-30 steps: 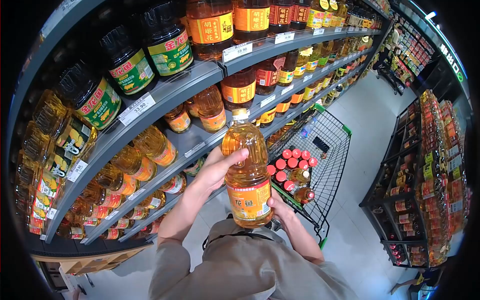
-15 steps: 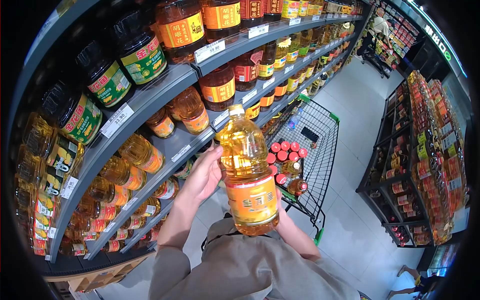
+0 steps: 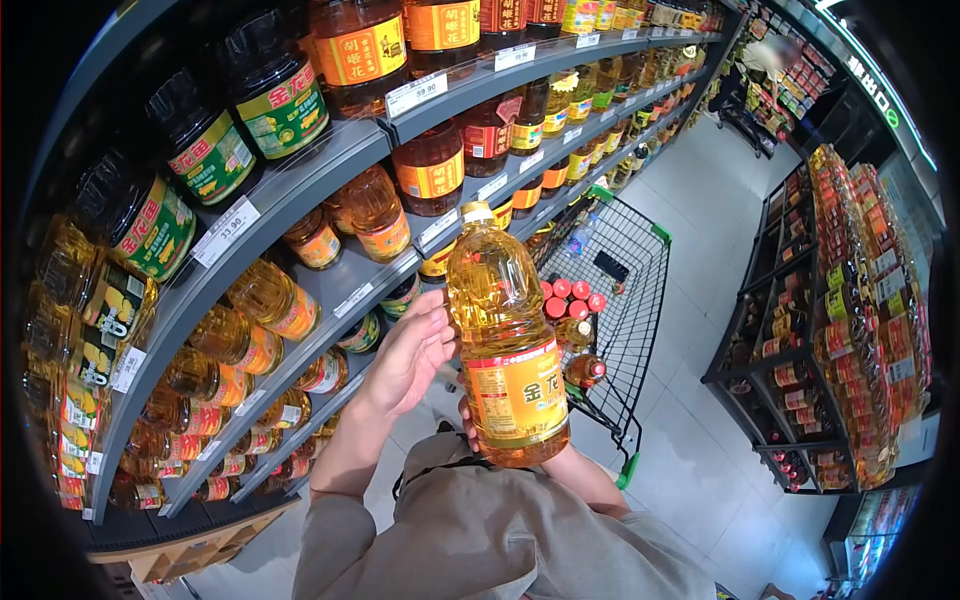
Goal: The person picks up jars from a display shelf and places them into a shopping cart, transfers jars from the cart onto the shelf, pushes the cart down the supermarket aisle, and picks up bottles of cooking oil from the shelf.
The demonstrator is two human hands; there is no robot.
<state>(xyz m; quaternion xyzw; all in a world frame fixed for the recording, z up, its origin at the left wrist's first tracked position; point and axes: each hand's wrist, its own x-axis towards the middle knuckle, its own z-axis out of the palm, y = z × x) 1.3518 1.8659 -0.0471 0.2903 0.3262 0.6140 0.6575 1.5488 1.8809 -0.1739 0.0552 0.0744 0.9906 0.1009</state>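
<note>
An upright bottle of golden cooking oil (image 3: 500,280) stands in front of my body, its yellow and red label facing me. My right hand (image 3: 468,424) holds it low down from behind; a few fingertips show at the bottle's left edge, and the rest is hidden. Beside the bottle's left side is my left hand (image 3: 408,358), open, with fingers stretched and together. Whether its fingertips touch the plastic I cannot tell. Behind the bottle, a shopping cart (image 3: 640,290) carries several red-capped bottles (image 3: 580,290), a dark phone-like object (image 3: 611,266) and a clear bottle (image 3: 582,235).
Curved grey shelves (image 3: 330,175) of oil bottles with price tags run along my left. On the right stands a black display rack (image 3: 790,350) packed with bottles. A person (image 3: 765,65) stands by a dark cart at the far end of the tiled aisle (image 3: 700,240).
The bottle has turned about its upright axis, bringing another part of the label into view. My left hand's fingers have shifted along its side. More of my right hand's fingertips show now.
</note>
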